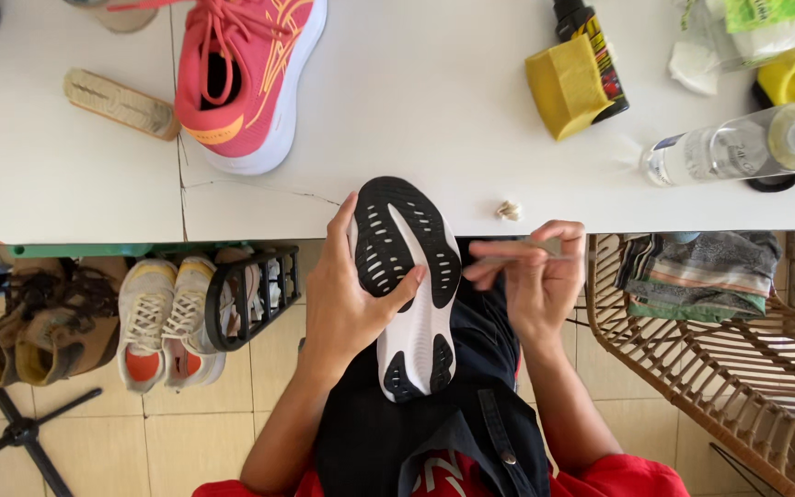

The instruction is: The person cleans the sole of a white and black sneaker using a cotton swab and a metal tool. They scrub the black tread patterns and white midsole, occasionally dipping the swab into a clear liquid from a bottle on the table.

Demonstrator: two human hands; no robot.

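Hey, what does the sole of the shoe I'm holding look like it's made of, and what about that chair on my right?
The shoe sole, gripped by the left hand, looks like white matte foam with black rubber tread pads, judging by the slotted dark patches. The chair looks like woven rattan or wicker: bent tan canes, slightly glossy. The right hand pinches something small; its material is unclear.

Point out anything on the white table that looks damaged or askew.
The white table has a thin crack running from beside the pink running shoe toward the edge. The clear glass bottle lies on its side.
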